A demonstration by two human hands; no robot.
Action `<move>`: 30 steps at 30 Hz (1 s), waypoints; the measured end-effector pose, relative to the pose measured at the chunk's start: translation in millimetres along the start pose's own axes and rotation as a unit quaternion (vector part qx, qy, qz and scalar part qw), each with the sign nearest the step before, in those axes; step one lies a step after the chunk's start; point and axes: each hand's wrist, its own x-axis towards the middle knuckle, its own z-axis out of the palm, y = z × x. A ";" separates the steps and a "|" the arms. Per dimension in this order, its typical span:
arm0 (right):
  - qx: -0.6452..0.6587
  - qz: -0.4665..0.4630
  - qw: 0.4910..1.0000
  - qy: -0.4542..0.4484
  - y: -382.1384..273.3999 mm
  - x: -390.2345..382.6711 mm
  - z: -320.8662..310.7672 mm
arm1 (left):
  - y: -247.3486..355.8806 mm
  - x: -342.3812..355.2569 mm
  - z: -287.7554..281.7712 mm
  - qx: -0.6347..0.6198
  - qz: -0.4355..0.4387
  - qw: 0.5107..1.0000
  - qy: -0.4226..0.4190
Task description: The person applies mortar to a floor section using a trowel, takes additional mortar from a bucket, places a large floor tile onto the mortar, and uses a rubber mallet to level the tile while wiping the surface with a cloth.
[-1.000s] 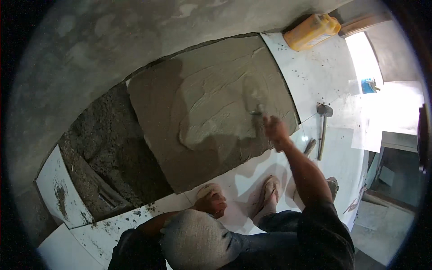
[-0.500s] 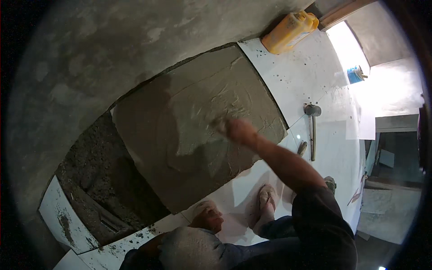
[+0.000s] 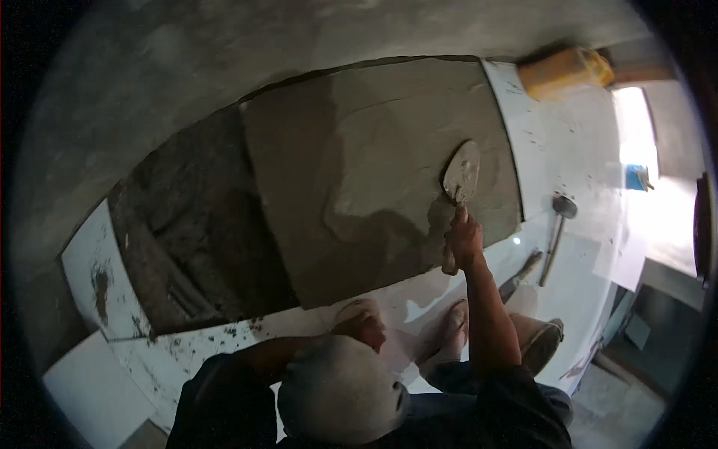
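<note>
My right hand grips a pointing trowel by its handle. The handle's butt end sticks out below the fist. Its mortar-smeared blade lies over the right part of a wide bed of wet grey mortar, pointing toward the wall; whether it touches the mortar I cannot tell. The left forearm reaches in beside my pale, dusty knee. My left hand is low in front of that knee, by my foot, its fingers too unclear to read.
Beyond the mortar rises a grey wall. Dark rough ground lies left of it. White tiles border the bed. On the right are a rubber mallet, a yellow jerrycan, a blue can and a dirty bucket-like container.
The right hand, blurred over the middle of the mortar before, has drawn back to its right front edge, and the trowel now shows plainly. My view has shifted and turned.
</note>
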 end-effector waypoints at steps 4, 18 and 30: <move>-0.201 -0.275 0.940 -0.032 -49.3 -29.1 66.3 | 2.9 -0.2 4.7 0.124 0.065 0.973 0.184; -0.610 -0.414 0.653 -0.173 -46.8 -43.4 -25.1 | -11.4 3.5 31.9 0.069 0.121 0.948 0.286; -0.387 -0.318 0.849 -0.167 29.8 -106.3 31.4 | -0.5 1.4 5.8 0.089 0.078 0.955 0.272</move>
